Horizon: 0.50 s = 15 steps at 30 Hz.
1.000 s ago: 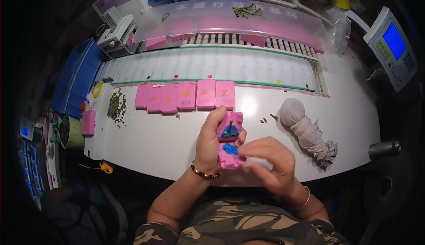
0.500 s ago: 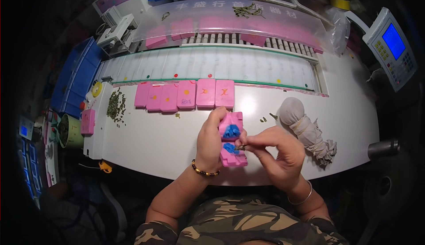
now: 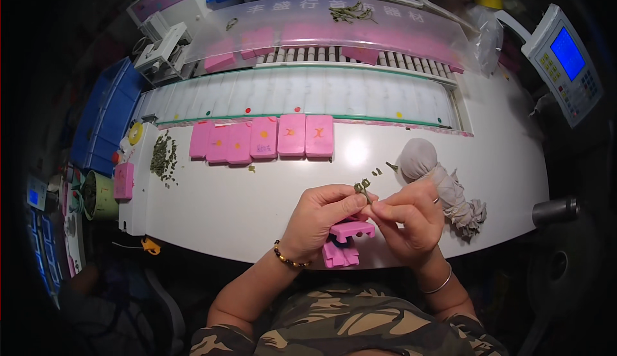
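A pink two-part rubber mould (image 3: 352, 230) hangs folded under my left hand (image 3: 318, 218), its halves spread apart and a little blue showing between them. The thumb and fingers of that hand also pinch a small green wax piece (image 3: 362, 187) with a branching top. My right hand (image 3: 411, 218) is closed, its thumb and forefinger at the lower end of the same piece. Just beyond lie small green bits (image 3: 376, 172) on the white table. A tied, round-headed grey cloth bundle (image 3: 418, 156) rests behind my right hand.
Several pink mould blocks (image 3: 264, 138) stand in a row before a long white panel (image 3: 289, 95) with green edging. Green scraps (image 3: 164, 156) are heaped at left, near a bucket (image 3: 99, 195). A control box with blue screen (image 3: 567, 54) stands at right; a dark cylinder (image 3: 556, 213) juts at the table edge.
The mould has tilted and folded downward in my left hand, hiding most of its blue inside. The green wax piece is now raised above it, pinched between both hands.
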Each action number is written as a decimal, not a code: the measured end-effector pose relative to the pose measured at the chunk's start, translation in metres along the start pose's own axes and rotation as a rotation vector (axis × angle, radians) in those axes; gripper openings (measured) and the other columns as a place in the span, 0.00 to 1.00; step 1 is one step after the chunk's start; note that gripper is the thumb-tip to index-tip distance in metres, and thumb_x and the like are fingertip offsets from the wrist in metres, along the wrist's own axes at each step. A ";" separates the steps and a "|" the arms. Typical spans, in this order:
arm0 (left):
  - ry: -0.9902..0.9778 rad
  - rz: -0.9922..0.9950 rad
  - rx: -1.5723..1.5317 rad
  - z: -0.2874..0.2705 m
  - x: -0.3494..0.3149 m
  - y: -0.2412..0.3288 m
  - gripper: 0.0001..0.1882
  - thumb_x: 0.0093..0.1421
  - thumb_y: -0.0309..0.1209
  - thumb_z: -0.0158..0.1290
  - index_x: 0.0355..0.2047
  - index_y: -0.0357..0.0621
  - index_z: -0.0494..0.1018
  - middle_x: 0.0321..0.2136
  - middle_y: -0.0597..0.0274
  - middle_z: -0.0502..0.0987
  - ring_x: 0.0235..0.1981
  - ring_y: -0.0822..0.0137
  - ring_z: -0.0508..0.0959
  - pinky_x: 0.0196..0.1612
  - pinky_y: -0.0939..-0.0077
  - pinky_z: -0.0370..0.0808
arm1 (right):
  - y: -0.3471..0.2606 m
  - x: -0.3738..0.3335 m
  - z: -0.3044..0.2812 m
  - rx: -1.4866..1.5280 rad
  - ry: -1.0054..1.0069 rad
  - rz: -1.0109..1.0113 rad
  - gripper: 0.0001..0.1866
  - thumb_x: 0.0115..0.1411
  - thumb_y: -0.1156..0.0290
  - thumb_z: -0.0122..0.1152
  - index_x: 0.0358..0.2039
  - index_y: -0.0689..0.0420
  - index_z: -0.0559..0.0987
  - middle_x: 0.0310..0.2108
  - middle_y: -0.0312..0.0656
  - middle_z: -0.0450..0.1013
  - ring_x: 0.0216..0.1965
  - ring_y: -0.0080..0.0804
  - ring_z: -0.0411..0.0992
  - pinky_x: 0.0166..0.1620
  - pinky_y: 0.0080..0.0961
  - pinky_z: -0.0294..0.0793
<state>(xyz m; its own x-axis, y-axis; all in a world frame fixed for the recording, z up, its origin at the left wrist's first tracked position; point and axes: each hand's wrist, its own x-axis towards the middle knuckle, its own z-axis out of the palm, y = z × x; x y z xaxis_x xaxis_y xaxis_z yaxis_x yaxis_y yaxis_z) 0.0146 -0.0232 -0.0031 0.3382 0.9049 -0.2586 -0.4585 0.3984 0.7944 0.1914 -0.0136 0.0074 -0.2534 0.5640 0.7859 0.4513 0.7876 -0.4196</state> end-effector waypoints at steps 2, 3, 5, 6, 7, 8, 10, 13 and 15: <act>-0.044 -0.034 0.082 -0.008 0.001 -0.001 0.09 0.65 0.26 0.52 0.38 0.31 0.77 0.30 0.59 0.80 0.31 0.74 0.80 0.36 0.80 0.79 | -0.001 -0.001 -0.001 -0.006 -0.042 -0.045 0.12 0.42 0.78 0.76 0.26 0.57 0.79 0.25 0.36 0.73 0.26 0.31 0.69 0.26 0.25 0.68; -0.046 -0.036 0.083 -0.008 0.000 0.000 0.09 0.65 0.26 0.52 0.38 0.31 0.77 0.30 0.59 0.80 0.31 0.74 0.80 0.36 0.80 0.79 | 0.000 -0.001 -0.002 -0.008 -0.042 -0.043 0.12 0.42 0.78 0.76 0.26 0.57 0.79 0.25 0.36 0.73 0.26 0.31 0.69 0.26 0.25 0.68; -0.057 -0.017 0.124 -0.008 -0.002 0.001 0.08 0.64 0.27 0.55 0.38 0.32 0.79 0.29 0.64 0.80 0.31 0.78 0.78 0.36 0.85 0.75 | 0.000 -0.004 -0.004 0.026 -0.092 -0.019 0.12 0.43 0.78 0.76 0.26 0.57 0.79 0.24 0.36 0.73 0.25 0.32 0.69 0.26 0.25 0.68; -0.057 -0.019 0.124 -0.009 -0.003 0.000 0.08 0.64 0.27 0.55 0.38 0.32 0.79 0.29 0.64 0.80 0.31 0.78 0.78 0.36 0.85 0.75 | 0.001 -0.005 -0.005 0.025 -0.092 -0.016 0.12 0.43 0.78 0.76 0.26 0.57 0.79 0.24 0.36 0.73 0.25 0.32 0.69 0.26 0.25 0.68; -0.057 -0.025 0.125 -0.008 -0.003 0.000 0.08 0.64 0.27 0.55 0.37 0.32 0.79 0.29 0.64 0.80 0.31 0.78 0.78 0.36 0.85 0.75 | 0.001 -0.005 -0.005 0.031 -0.103 -0.008 0.12 0.43 0.78 0.75 0.26 0.57 0.79 0.24 0.36 0.72 0.25 0.32 0.69 0.26 0.25 0.68; -0.057 -0.030 0.127 -0.008 -0.003 0.000 0.08 0.65 0.27 0.55 0.37 0.32 0.79 0.30 0.63 0.80 0.31 0.79 0.78 0.36 0.85 0.75 | 0.001 -0.004 -0.006 0.036 -0.113 0.001 0.12 0.43 0.77 0.75 0.26 0.57 0.78 0.24 0.36 0.72 0.25 0.32 0.69 0.26 0.26 0.68; -0.056 -0.038 0.140 -0.008 -0.003 0.002 0.08 0.64 0.27 0.55 0.37 0.32 0.79 0.30 0.63 0.80 0.31 0.79 0.78 0.36 0.85 0.75 | 0.001 -0.002 -0.008 0.033 -0.132 -0.005 0.12 0.43 0.77 0.75 0.26 0.57 0.78 0.24 0.36 0.72 0.25 0.33 0.70 0.26 0.26 0.68; -0.076 -0.038 0.187 -0.010 -0.003 0.003 0.08 0.64 0.27 0.56 0.37 0.32 0.78 0.31 0.63 0.80 0.32 0.79 0.78 0.37 0.85 0.75 | 0.003 -0.001 -0.010 0.016 -0.176 -0.046 0.11 0.44 0.75 0.74 0.26 0.57 0.78 0.24 0.36 0.73 0.25 0.32 0.70 0.26 0.27 0.69; -0.098 -0.030 0.220 -0.011 -0.003 0.006 0.08 0.64 0.27 0.56 0.37 0.32 0.78 0.31 0.63 0.80 0.32 0.79 0.78 0.37 0.85 0.75 | 0.005 -0.001 -0.012 0.001 -0.201 -0.080 0.10 0.45 0.75 0.73 0.26 0.57 0.78 0.25 0.36 0.73 0.26 0.32 0.71 0.26 0.27 0.69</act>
<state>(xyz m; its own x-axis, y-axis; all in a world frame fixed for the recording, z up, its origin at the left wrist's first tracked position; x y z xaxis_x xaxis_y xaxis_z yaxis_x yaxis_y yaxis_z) 0.0020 -0.0217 -0.0040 0.4323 0.8698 -0.2377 -0.2607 0.3729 0.8905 0.2039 -0.0133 0.0104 -0.4538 0.5376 0.7107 0.4224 0.8320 -0.3596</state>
